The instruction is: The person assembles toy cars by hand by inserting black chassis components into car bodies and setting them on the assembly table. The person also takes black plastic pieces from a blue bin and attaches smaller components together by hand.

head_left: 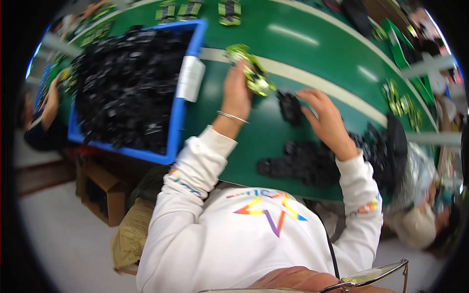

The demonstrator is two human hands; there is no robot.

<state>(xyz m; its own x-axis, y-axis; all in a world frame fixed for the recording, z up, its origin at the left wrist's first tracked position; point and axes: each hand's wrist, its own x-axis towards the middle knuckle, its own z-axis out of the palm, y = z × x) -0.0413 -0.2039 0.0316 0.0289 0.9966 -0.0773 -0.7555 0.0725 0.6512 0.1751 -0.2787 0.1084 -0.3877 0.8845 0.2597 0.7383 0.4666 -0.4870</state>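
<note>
My left hand [236, 93] is closed around a yellow-green toy car body [254, 73], held tilted above the green table. To its right, my right hand [323, 119] has its thumb and fingertips at the right edge of a small black plastic part [289, 107], apparently gripping it. Blur hides the part's finer shape. Below that hand a pile of similar black parts [308, 161] lies near the table's front edge, partly covered by my right forearm.
A blue crate [171, 139] heaped with black parts stands at the left, a white paper on its side. More yellow-green car bodies [229, 12] lie across the far side and the right [403, 105]. A cardboard box [102, 193] sits below left. Other people work at both sides.
</note>
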